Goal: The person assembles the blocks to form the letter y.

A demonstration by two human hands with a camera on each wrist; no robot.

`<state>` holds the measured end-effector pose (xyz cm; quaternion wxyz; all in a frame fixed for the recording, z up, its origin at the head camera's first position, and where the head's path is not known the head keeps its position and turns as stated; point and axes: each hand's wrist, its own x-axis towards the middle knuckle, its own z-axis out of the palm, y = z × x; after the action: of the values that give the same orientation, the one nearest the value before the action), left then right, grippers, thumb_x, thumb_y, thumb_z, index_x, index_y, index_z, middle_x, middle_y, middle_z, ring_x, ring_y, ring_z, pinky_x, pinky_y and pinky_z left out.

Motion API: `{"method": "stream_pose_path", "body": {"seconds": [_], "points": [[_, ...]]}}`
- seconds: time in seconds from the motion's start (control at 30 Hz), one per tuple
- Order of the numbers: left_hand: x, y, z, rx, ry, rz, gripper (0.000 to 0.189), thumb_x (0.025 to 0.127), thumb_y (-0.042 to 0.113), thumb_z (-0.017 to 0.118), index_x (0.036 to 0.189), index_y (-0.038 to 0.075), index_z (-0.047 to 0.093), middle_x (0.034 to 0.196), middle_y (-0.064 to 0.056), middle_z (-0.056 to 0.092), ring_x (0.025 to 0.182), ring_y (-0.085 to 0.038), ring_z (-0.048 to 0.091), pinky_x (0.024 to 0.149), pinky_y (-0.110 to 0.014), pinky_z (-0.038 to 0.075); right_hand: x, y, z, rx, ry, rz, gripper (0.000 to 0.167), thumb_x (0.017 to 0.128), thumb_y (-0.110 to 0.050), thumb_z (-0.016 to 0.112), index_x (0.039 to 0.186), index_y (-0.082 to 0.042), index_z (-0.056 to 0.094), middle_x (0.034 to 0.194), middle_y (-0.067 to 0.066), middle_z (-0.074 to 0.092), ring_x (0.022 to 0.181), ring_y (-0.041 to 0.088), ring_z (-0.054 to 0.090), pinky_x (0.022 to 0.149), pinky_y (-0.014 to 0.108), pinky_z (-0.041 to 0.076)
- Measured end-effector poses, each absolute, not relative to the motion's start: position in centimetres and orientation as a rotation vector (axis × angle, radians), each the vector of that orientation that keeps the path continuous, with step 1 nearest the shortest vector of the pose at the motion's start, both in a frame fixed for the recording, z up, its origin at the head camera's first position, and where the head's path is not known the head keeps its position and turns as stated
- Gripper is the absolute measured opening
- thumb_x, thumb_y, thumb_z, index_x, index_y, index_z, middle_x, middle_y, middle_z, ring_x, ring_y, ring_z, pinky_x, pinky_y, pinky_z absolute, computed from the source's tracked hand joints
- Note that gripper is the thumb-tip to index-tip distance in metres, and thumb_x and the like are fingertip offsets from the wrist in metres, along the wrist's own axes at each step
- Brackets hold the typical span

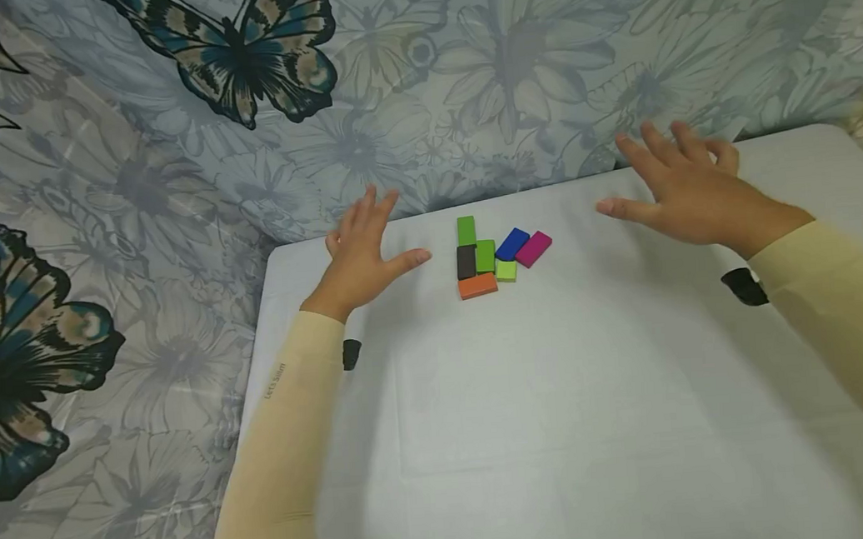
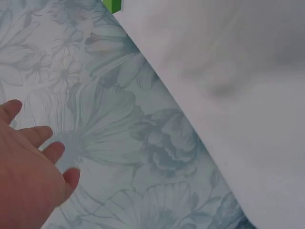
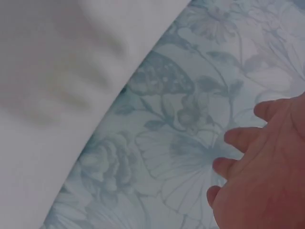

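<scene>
Several small coloured blocks lie in a cluster near the far edge of the white table. At its left, a green block point(image 1: 466, 231) lies beyond a black block point(image 1: 466, 262), with an orange block point(image 1: 477, 286) on the near side. Another green block point(image 1: 485, 256) touches the black one. To the right are a lime block point(image 1: 506, 271), a tilted blue block point(image 1: 511, 244) and a magenta block point(image 1: 534, 249). My left hand point(image 1: 361, 253), fingers spread, is raised left of the blocks and holds nothing. Well to their right, my right hand point(image 1: 689, 189) is also raised, spread and holding nothing.
The white table point(image 1: 548, 428) stretches toward me, its far edge close behind the blocks. A wall covering point(image 1: 362, 141) with flowers and butterflies rises behind and at the left. Beige sleeves point(image 1: 293, 438) cover both forearms, and a dark piece shows beside each wrist.
</scene>
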<state>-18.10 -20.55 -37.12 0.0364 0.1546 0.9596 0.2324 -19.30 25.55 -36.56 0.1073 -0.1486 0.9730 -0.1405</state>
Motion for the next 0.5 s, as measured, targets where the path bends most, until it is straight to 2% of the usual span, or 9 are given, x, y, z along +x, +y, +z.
{"method": "stream_pose_path", "body": {"seconds": [0.13,0.37,0.5], "points": [[-17.7,-20.1,-37.8,0.497,2.921,0.845,0.104,0.094,0.072,0.073,0.175,0.036,0.019,0.181,0.003,0.006,0.164,-0.038,0.004,0.119,-0.072,0.009,-19.2,25.2,-36.8,-0.448,2.867,-0.493,0.106,0.105,-0.077,0.042,0.174,-0.010,-0.003,0.176,0.027,-0.014,0.157,0.058,-0.018,0.108,0.086,-0.007],[-16.9,-18.1,-39.2,0.575,2.890,1.011,0.095,0.096,0.062,0.078,0.172,0.025,0.034,0.176,0.003,0.030,0.160,-0.027,0.021,0.122,-0.067,0.014,-19.0,24.5,-37.4,-0.461,2.857,-0.605,0.104,0.107,-0.073,0.046,0.175,-0.009,0.000,0.176,0.030,-0.007,0.157,0.059,-0.013,0.108,0.086,-0.004],[-16.4,-16.5,-40.3,0.593,2.855,1.065,0.090,0.096,0.058,0.080,0.169,0.023,0.040,0.170,0.005,0.040,0.154,-0.025,0.032,0.123,-0.063,0.017,-19.0,24.1,-38.2,-0.468,2.837,-0.669,0.102,0.108,-0.070,0.047,0.175,-0.008,0.001,0.177,0.028,-0.006,0.158,0.060,-0.009,0.108,0.086,-0.001]]}}
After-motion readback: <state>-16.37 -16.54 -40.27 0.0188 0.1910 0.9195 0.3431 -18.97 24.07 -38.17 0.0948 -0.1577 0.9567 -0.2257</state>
